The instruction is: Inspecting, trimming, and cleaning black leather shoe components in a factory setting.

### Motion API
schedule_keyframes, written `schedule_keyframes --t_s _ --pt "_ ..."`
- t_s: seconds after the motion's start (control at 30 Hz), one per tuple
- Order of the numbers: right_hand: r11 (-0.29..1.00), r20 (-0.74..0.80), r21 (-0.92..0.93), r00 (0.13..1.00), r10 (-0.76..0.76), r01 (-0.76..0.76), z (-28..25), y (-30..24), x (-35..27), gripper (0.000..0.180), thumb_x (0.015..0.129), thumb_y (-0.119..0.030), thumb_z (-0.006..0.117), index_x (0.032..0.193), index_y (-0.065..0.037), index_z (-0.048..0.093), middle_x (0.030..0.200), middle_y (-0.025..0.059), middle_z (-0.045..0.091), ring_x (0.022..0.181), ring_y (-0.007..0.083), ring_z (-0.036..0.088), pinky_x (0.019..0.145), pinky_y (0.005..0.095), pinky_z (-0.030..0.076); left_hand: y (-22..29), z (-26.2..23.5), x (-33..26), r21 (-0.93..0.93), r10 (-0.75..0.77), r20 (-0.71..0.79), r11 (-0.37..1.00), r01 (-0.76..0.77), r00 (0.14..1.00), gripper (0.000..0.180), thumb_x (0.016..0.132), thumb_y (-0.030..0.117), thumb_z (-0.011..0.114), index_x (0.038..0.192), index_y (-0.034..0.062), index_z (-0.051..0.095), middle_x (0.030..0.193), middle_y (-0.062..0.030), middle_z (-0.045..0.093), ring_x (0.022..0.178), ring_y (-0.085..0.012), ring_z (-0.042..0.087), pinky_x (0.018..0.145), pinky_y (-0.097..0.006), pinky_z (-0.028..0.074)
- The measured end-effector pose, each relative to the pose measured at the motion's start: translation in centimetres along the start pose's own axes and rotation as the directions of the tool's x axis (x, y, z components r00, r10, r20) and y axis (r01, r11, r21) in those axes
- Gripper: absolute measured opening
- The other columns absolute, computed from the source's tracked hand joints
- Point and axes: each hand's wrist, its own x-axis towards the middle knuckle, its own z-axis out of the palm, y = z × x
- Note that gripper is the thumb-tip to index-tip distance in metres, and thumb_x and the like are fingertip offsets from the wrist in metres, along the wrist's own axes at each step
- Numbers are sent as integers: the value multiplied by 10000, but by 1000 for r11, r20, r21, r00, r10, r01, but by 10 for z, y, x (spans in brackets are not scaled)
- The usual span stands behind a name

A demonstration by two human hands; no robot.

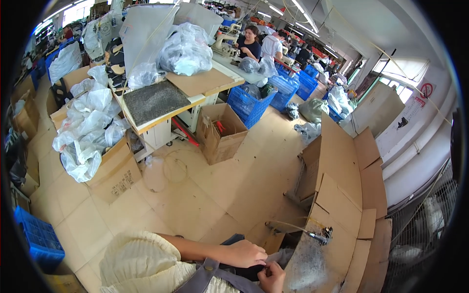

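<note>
My left hand (246,254) reaches in from the lower left, past a cream sleeve, and lies on dark grey cloth (283,256) in my lap. Its fingers are held together and point right. Just below it my right hand (271,278) is curled, knuckles up, and its fingertips meet those of the left hand. Whatever sits between the two hands is too small to make out. A grey apron strap with a round metal button (210,266) crosses my chest.
Brown cardboard sheets (342,195) shield a workstation at right, with a small metal tool (323,237) on a thin hose. An open cardboard box (221,132), blue crates (249,105), a worktable (161,105) piled with plastic bags, and seated people (250,43) lie beyond.
</note>
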Motion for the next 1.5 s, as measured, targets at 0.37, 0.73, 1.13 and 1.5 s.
schedule_keyframes --t_s 0.37,0.73,1.13,1.5 --pt "995 -18 -74 997 -72 70 7 18 -13 189 728 9 549 914 13 579 800 184 569 681 325 558 621 360 459 2 0 0 37 -8 51 999 6 999 233 846 275 522 740 68 527 719 -78 537 628 -297 574 523 -382 454" --pt "992 40 -53 993 -112 114 6 25 -11 204 692 42 528 884 -1 581 755 180 566 675 344 556 604 365 454 5 -9 -4 48 -25 120 999 19 992 245 859 276 503 751 58 526 716 -91 539 647 -301 577 530 -389 454" --pt "976 145 180 984 100 -125 7 30 -13 111 772 -47 609 852 29 615 713 173 609 588 247 582 554 328 457 4 -4 -5 31 6 68 999 -8 998 225 848 239 518 704 67 520 675 -78 523 579 -294 560 493 -378 447" --pt "987 63 120 993 97 -104 -4 -2 0 186 681 44 533 845 18 617 745 158 595 660 278 585 613 323 466 -6 -16 2 107 -65 113 993 53 991 209 837 249 533 731 69 545 703 -58 534 579 -282 571 489 -370 457"
